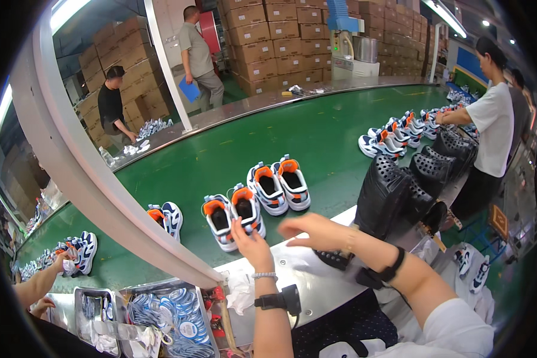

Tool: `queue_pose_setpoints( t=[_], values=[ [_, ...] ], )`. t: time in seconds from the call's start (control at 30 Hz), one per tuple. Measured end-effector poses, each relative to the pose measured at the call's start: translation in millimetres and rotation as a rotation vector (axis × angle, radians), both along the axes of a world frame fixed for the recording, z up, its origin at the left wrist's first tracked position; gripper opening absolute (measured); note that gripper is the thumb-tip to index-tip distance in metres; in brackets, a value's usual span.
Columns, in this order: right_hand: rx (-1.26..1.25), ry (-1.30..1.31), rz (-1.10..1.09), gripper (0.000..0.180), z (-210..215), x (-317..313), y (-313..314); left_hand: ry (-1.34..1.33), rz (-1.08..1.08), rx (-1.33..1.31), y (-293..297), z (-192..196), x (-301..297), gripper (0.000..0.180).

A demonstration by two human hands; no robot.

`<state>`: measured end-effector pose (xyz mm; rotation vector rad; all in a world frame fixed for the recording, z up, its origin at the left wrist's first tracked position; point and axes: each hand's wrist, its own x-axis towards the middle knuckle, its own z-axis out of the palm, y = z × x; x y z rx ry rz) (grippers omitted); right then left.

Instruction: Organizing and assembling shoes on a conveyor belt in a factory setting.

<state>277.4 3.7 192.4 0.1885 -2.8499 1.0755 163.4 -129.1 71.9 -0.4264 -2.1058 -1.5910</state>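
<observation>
Green conveyor belt (316, 140) carrying sneaker pairs. Left hand (252, 241) touching heel of near pair (234, 218), fingers half curled, pinching nothing visible. Right hand (314, 230) hovering spread, empty, just right. Judging inspection step; next likely needing firm grasp on shoe.

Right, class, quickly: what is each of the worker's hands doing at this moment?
Left hand: open, fingertips touching the heel of a sneaker on the green belt.
Right hand: open, holding nothing, hovering beside the left.
</observation>
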Motion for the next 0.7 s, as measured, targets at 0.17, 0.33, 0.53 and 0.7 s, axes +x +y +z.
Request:
queue_pose_setpoints(
  t=[0.17, 0.33, 0.53, 0.7],
  values=[
    [0.070, 0.218, -0.401, 0.037, -33.3, 117.6, 24.5, 0.124, 0.160, -0.146, 9.7, 18.5, 15.9, 0.051],
    [-0.013, 0.354, -0.497, 0.033, -89.8, 146.1, 19.9, 0.303, -0.171, -0.109, 45.0, 38.9, 28.6, 0.032],
    [-0.128, 0.474, -0.646, 0.024, -116.3, 156.6, 16.6, 0.155, -0.105, -0.500, 109.2, 60.4, -52.1, 0.033],
    [-0.213, 0.484, -0.662, 0.036, -117.0, 163.0, 20.7, -0.232, -0.241, -0.987, 137.8, 47.3, -87.4, 0.047]
  ],
)
